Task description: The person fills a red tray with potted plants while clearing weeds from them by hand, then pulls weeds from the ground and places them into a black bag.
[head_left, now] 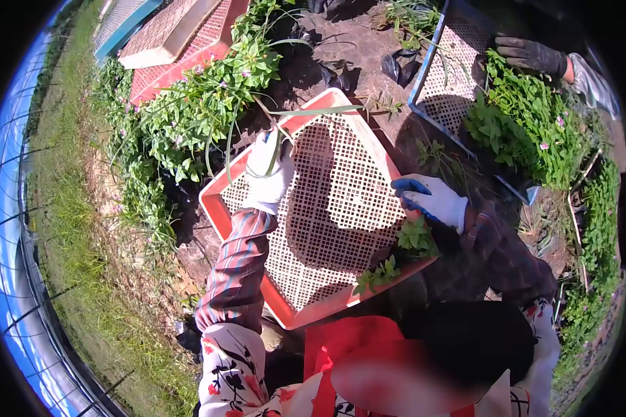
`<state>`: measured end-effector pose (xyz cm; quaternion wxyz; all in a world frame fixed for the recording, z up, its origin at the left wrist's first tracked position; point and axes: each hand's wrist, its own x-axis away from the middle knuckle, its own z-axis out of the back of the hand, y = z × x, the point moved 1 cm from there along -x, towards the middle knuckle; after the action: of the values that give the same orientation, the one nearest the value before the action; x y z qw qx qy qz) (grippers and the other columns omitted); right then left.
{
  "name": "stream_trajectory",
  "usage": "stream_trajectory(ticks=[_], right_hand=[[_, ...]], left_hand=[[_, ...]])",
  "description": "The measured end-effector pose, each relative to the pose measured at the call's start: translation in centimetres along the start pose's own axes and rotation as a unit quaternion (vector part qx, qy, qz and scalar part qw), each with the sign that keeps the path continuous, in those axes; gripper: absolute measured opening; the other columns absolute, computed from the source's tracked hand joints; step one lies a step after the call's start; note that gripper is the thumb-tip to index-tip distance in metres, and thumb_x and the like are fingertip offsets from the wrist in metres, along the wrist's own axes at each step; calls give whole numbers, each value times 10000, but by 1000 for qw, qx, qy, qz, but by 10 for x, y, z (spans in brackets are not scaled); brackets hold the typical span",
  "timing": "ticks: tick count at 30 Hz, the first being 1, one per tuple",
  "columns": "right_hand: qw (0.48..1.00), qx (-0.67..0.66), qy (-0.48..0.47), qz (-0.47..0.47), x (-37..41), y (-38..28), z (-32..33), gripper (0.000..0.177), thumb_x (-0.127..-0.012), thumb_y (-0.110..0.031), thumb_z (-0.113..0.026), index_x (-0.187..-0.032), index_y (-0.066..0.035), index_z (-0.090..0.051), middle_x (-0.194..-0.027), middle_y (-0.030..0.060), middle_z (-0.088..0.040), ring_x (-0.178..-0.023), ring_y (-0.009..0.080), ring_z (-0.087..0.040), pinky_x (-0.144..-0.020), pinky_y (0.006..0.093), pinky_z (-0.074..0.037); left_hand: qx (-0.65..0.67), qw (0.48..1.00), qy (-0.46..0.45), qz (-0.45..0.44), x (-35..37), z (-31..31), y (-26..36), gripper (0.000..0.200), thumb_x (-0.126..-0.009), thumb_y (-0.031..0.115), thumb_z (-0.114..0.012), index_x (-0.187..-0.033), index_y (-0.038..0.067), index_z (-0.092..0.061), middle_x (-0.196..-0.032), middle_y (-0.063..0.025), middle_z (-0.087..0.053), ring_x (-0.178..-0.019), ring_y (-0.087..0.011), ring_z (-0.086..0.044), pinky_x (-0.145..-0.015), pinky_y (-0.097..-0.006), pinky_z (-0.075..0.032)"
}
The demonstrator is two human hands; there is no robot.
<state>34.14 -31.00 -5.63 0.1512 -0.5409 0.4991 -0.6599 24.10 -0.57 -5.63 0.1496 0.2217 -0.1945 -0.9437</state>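
My left hand (268, 174), in a white and blue glove, is closed round a tuft of long grassy blades (278, 135) over the upper left part of a red-rimmed mesh tray (348, 187). At the tray's right rim is my right hand (431, 198), gloved likewise, its blue fingers bent against the edge; whether it grips the rim or something small is hidden. Two small leafy plants (415, 238) sit in the tray's lower right corner.
Flowering plants (209, 104) grow at the left, beside stacked trays (181, 42). A co-worker's dark-gloved hand (532, 55) touches plants by a blue-rimmed tray (424, 69) at the upper right. Black plastic pots (400, 67) lie on the soil.
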Motion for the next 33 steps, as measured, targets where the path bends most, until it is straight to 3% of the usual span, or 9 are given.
stream_trajectory(ticks=[6, 9, 13, 14, 16, 23, 25, 27, 33], right_hand=[[1000, -19, -8, -8, -6, 11, 2, 280, -886, -99, -502, -1160, -48, -531, -962, 33, -593, -800, 84, -544, -708, 233, -474], [1000, -12, -6, -29, -2, 12, 3, 283, -884, -78, -481, -1160, -37, -531, -957, 34, -593, -790, 90, -539, -747, 243, -463], [998, -59, -8, -30, -3, 13, 3, 286, -871, -67, -499, -1153, -38, -537, -977, 36, -596, -831, 88, -536, -766, 255, -461], [998, -58, -11, -28, -3, 12, 3, 299, -867, -58, -491, -1164, -45, -533, -1001, 34, -589, -835, 90, -534, -755, 249, -464], [998, -57, -14, -20, -3, 13, 2, 313, -864, -49, -483, -1174, -53, -529, -1026, 33, -582, -838, 91, -532, -745, 244, -467], [998, 32, -3, 55, 4, 24, 1, 311, -838, -85, -539, -1147, -46, -542, -1059, 68, -596, -968, 148, -546, -886, 298, -421], [993, 81, 0, 89, 3, 24, 0, 312, -839, -88, -539, -1148, -46, -540, -1065, 68, -593, -966, 149, -546, -888, 302, -421], [991, 103, -10, 81, 1, 23, 0, 321, -842, -91, -538, -1160, -48, -533, -1064, 64, -589, -963, 140, -544, -873, 293, -433], [996, -90, -5, 11, -3, 19, 5, 296, -897, -94, -461, -1180, -19, -509, -1049, 44, -584, -896, 112, -558, -797, 246, -463]], left_hand=[[-225, 947, -225, 46, -85, -39, -70, 631, -817, 358, -554, -1356, 150, -299, -905, -182, -575, -746, -348, -593, -646, -435, -482], [-256, 939, -226, 53, -104, -67, -74, 704, -811, 370, -566, -1355, 66, -239, -906, -182, -593, -773, -373, -595, -657, -458, -484], [-197, 958, -160, 132, -110, -83, -100, 518, -780, 332, -599, -1203, 68, -461, -895, -180, -603, -752, -359, -606, -657, -455, -494], [-239, 970, -54, 3, -102, -100, -129, 434, -783, 315, -596, -1137, 79, -516, -896, -177, -612, -756, -373, -605, -651, -458, -491], [-217, 973, -69, 28, -107, -104, -148, 418, -769, 262, -610, -1138, 91, -509, -865, -198, -619, -763, -399, -599, -654, -459, -488], [-7, 995, -16, 103, -88, -56, -107, 312, -729, 129, -613, -1031, 54, -587, -741, -166, -634, -662, -309, -616, -616, -390, -472], [-56, 991, 111, -51, -83, -33, -67, 233, -735, 137, -613, -948, 42, -608, -695, -158, -617, -619, -311, -600, -589, -384, -466], [-42, 999, 9, -10, -76, -12, -40, 144, -745, 152, -633, -818, 35, -590, -654, -140, -589, -600, -341, -575, -565, -386, -461], [76, 991, -88, -66, 28, -16, 49, 429, -765, 119, -628, -1161, 43, -480, -1006, -160, -568, -851, -320, -567, -714, -413, -465]])
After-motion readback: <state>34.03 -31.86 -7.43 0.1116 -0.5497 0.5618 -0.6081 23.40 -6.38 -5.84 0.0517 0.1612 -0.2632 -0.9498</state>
